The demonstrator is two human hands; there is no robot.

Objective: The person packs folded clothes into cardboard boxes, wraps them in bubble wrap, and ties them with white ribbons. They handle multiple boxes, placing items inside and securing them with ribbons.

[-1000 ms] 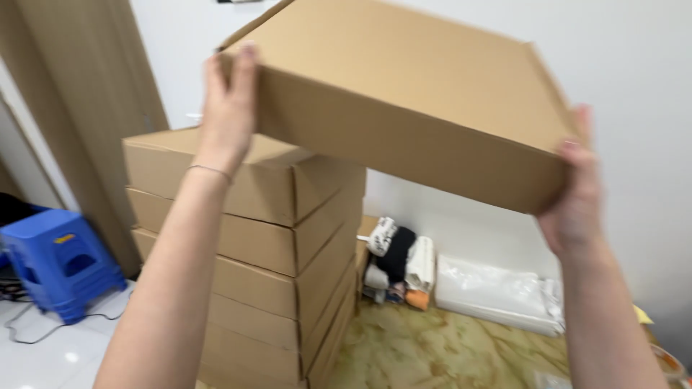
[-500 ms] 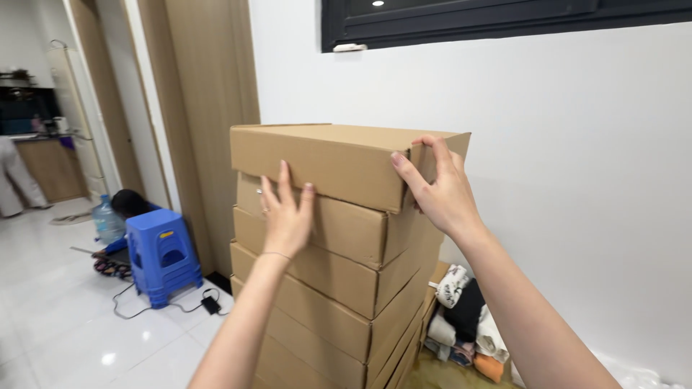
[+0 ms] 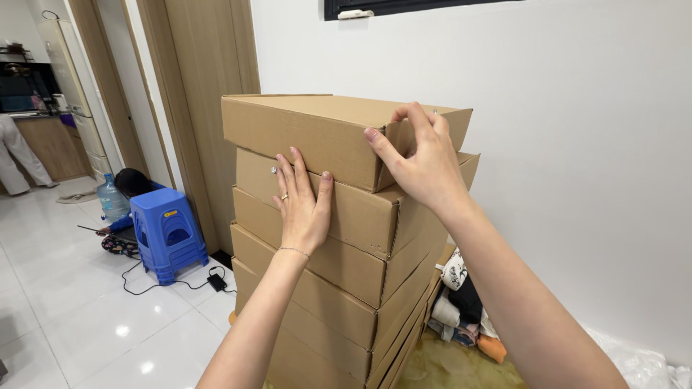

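A stack of several flat brown cardboard boxes (image 3: 339, 302) stands against the white wall. The top box (image 3: 317, 130) lies on the stack, turned slightly askew. My right hand (image 3: 422, 162) grips the top box's near right corner, fingers over its upper edge and thumb on the front face. My left hand (image 3: 303, 205) presses flat, fingers apart, against the front face of the second box (image 3: 360, 216), just under the top one.
A blue plastic step stool (image 3: 169, 234) stands on the white tiled floor at left, with a water jug (image 3: 112, 198), a cable and charger (image 3: 216, 281) nearby. Clothes and bags (image 3: 461, 310) lie behind the stack. A person's legs (image 3: 18, 155) show far left.
A second ago both hands carried the top box in the air. It now rests on the stack; my left hand moved off it to the box below, and my right hand stays at its corner.
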